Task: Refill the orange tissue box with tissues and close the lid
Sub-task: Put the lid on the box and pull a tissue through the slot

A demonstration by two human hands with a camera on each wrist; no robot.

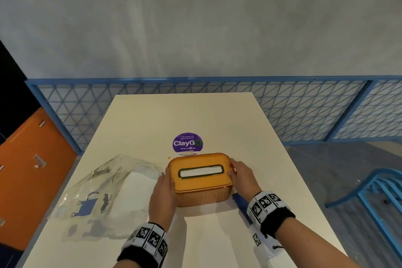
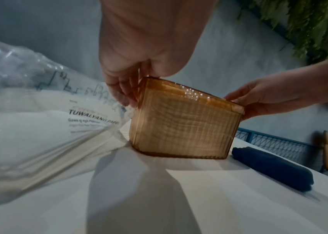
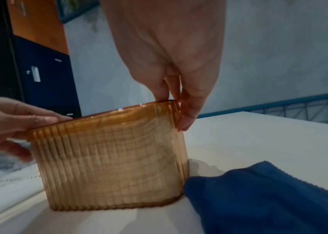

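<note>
Both hands clasp the lid of the orange tissue box mid-table: my left hand curls round its left end, my right hand round its right. Uneven pressing could leave one corner unseated, or skid the box onto the blue cloth.

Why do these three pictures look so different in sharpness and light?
Head view: evenly lit and fairly sharp, though the blue railing bows from the wide lens. Left wrist view: dimmer, with glare spots on the tissue box lid, long shadows across the table, and a smeared plastic bag. Right wrist view: the blue cloth and nearby hand blur.
</note>
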